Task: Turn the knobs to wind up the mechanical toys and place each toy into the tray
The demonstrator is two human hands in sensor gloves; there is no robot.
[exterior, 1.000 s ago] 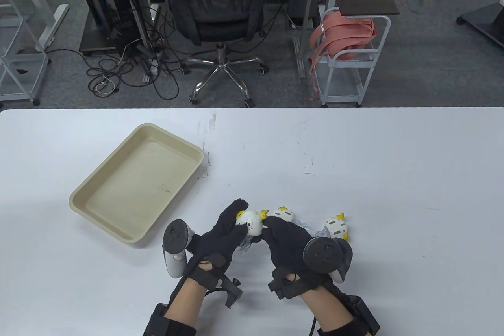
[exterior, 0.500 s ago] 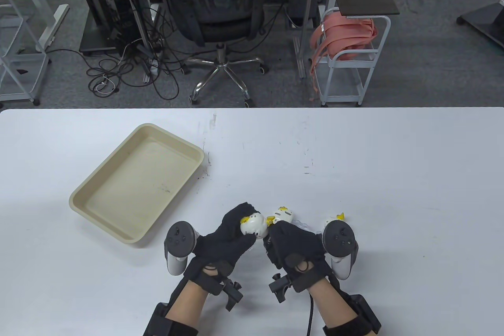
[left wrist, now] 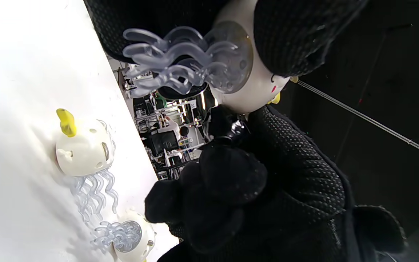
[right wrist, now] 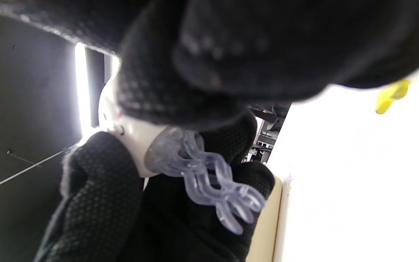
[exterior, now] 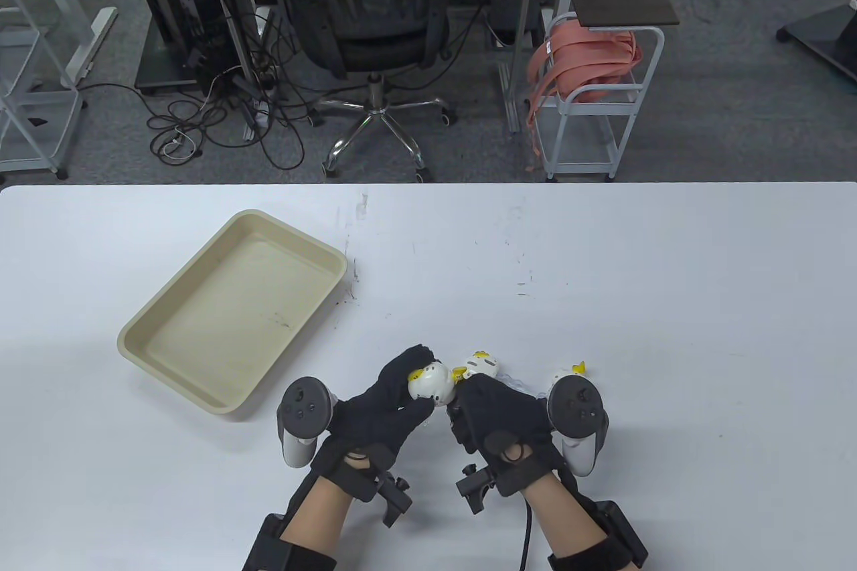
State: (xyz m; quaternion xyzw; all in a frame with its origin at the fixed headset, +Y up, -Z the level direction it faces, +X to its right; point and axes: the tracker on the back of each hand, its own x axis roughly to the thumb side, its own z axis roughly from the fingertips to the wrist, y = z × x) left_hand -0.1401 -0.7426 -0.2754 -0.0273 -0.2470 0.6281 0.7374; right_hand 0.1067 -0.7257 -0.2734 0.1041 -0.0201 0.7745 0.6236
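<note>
3 jellyfish toys point(exterior: 428, 383): 1 in left hand point(exterior: 381, 403), 2 on table point(exterior: 669, 330); 1 tray point(exterior: 234, 310).

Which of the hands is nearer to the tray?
Left. The left hand holds a toy just right of the tray; the right hand sits farther right, beyond that toy.

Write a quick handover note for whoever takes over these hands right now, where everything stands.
Left hand: grips the white jellyfish toy, lifted off the table.
Right hand: fingers at that toy's side, apparently on its knob; the knob itself is hidden.
Two more toys lie on the table: one just beyond the hands, one right of the right hand, partly hidden.
Tray: holds no toys.
Done: nothing placed.
Left: finish winding, place this toy, then the other two.
</note>
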